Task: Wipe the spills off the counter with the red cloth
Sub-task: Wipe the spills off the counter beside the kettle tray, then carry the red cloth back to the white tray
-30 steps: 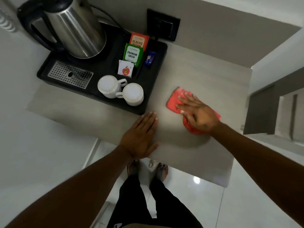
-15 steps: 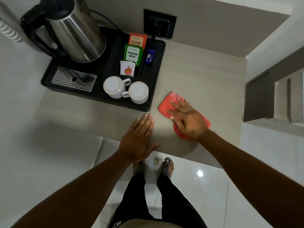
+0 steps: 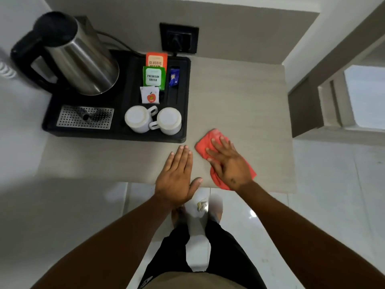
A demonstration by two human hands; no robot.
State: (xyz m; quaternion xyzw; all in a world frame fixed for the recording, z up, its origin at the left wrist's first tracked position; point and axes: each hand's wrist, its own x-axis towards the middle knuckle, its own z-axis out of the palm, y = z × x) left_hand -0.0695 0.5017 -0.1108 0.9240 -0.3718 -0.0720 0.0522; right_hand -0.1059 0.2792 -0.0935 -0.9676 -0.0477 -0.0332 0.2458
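Observation:
The red cloth (image 3: 205,144) lies flat on the grey counter (image 3: 239,97) near its front edge, just right of the black tray's near corner. My right hand (image 3: 228,163) presses down on the cloth with fingers spread, covering most of it. My left hand (image 3: 177,176) rests flat on the counter's front edge, fingers together, a little left of the cloth and holding nothing. I can see no spill on the bare counter surface.
A black tray (image 3: 183,97) fills the counter's left half, carrying a steel kettle (image 3: 83,59), two upturned white cups (image 3: 153,120), tea sachets (image 3: 155,77) and a metal drip grate (image 3: 85,117). A wall socket (image 3: 179,38) sits behind. A paper scrap (image 3: 201,205) lies on the floor.
My right hand has slid the red cloth leftward and nearer along the counter, closing the gap to my left hand. My left hand has stayed flat at the front edge.

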